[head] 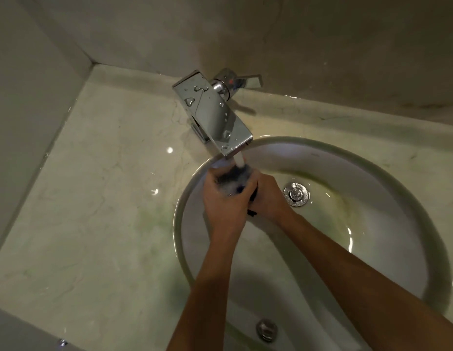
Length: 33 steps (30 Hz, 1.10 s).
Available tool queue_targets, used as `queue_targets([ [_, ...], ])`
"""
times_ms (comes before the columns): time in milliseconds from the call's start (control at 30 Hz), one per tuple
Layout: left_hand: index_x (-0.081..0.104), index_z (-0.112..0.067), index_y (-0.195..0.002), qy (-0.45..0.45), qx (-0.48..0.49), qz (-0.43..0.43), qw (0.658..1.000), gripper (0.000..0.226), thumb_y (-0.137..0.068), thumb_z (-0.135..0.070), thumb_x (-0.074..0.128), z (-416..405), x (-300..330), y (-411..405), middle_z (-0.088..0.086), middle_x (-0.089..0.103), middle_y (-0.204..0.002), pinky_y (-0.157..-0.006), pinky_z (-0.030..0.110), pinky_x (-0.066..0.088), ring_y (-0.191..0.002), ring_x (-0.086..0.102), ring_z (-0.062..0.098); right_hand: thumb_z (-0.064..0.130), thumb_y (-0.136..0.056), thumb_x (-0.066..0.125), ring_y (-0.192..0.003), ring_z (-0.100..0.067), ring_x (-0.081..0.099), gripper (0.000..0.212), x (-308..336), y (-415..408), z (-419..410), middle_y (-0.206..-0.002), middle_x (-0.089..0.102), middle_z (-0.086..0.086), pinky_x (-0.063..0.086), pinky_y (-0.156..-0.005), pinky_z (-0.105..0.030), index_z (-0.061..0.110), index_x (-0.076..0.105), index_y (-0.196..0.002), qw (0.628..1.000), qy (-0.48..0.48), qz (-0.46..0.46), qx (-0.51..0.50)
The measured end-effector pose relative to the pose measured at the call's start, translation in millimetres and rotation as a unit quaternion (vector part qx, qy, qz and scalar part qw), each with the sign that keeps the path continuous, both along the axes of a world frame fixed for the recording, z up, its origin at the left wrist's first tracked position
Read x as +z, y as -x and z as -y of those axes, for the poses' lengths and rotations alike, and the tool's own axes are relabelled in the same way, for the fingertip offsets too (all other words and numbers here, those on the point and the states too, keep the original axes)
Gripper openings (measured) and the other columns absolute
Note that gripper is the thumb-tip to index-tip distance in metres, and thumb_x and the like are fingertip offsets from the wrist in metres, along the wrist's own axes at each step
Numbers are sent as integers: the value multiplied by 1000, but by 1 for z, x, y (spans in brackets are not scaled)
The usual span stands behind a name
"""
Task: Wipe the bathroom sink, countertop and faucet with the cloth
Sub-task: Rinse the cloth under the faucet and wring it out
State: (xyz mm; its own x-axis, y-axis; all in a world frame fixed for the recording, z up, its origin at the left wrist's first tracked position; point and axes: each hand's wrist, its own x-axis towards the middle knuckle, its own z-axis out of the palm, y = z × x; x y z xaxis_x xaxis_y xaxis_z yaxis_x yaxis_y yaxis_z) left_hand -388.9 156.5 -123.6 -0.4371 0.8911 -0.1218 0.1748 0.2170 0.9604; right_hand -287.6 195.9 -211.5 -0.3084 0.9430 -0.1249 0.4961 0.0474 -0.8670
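Item: cloth (233, 182), dark, bunched and wet, at centre frame; we hold it directly under the water stream (239, 160) that falls from the faucet (215, 115), just inside the upper left part of the sink (372, 178) bowl. Item: our left hand (224, 198), fingers curled shut around the left side of the bundle. Item: our right hand (267, 197), likewise clamped on the cloth from the right, the two hands pressed together with the cloth squeezed between them; a dark corner of it pokes out below the knuckles. Item: faucet, chrome, flat rectangular spout, droplets on its top face, lever handle (248, 81) at upper centre against the wall. Item: countertop (106, 186), pale marbled stone, filling the left half of the frame, with faint greenish smears and a few bright wet glints. Item: drain (295, 194), metal, right of our hands; a yellowish-green stain runs down the bowl beside it. Step in hand, as we judge it: rinsing or wetting the cloth, not wiping any surface. Next move, as we judge it: wring the cloth over the bowl, shut the lever, then carry the damp cloth to the stained bowl, the smeared countertop or the spotted spout, pressing it flat for contact.
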Motion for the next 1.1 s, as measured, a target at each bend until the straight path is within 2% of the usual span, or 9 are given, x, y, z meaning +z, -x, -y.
queue_targets([
  [100,63,-34,-103,-13,38,12,999,43,-71,-30,92,4,-2,3,-13,72,-100,-83,19,55,-95,70,2,16,-63,70,-59,1,56,28,8,4,-13,-67,62,22,45,-55,-19,33,64,-84,997,-70,-17,33],
  [200,61,-34,-106,-5,47,11,999,47,-70,-29,91,2,-1,8,-16,70,-103,-85,21,56,-99,68,1,21,-68,73,-64,8,56,24,16,3,-14,-74,60,27,42,-65,-11,30,63,-88,997,-42,-41,48],
  [333,66,-32,-123,8,1,1,1000,54,-76,-21,91,-3,3,8,-15,71,-114,-90,15,54,-108,66,-1,27,-63,92,-100,1,60,60,38,-21,-7,-109,63,21,48,-87,-21,32,61,-114,993,83,17,85],
  [433,66,-41,-110,22,-23,19,999,44,-78,-22,90,-1,6,7,-26,71,-104,-83,7,51,-102,66,-11,25,-67,94,-116,-15,62,80,66,-46,2,-131,65,3,49,-94,-27,22,59,-139,989,59,124,47],
  [533,68,-40,-101,24,-54,28,998,37,-79,-18,88,-1,11,7,-32,72,-95,-79,6,50,-95,67,-10,21,-84,81,-83,-6,70,39,104,-57,2,-102,76,10,57,-82,-29,25,73,-122,988,13,145,-48],
  [600,71,-32,-98,15,-59,45,997,33,-80,-9,87,-3,12,8,-26,74,-91,-77,8,51,-89,69,-7,18,-89,73,-68,-6,67,21,131,-53,-7,-82,74,10,56,-71,-28,27,79,-106,988,-29,67,-133],
  [700,75,-20,-103,12,-55,65,996,30,-79,-8,87,-4,12,7,-15,78,-94,-80,15,55,-90,72,0,13,-90,66,-61,-10,65,24,163,-35,-27,-71,72,-3,53,-65,-25,23,76,-109,971,-32,-80,-224],
  [900,74,-18,-115,18,-65,71,995,36,-81,-12,86,-1,15,7,-11,77,-103,-87,26,61,-98,72,3,15,-87,65,-81,-13,74,56,174,-8,-54,-77,74,-8,58,-94,-32,20,56,-143,971,-21,-122,-206],
  [1100,76,-20,-108,40,-60,80,994,34,-78,-15,89,4,12,8,-9,78,-98,-89,44,62,-93,75,9,17,-87,66,-67,-20,71,40,180,0,-50,-65,69,-8,61,-77,-41,19,65,-127,958,-14,-150,-243],
])
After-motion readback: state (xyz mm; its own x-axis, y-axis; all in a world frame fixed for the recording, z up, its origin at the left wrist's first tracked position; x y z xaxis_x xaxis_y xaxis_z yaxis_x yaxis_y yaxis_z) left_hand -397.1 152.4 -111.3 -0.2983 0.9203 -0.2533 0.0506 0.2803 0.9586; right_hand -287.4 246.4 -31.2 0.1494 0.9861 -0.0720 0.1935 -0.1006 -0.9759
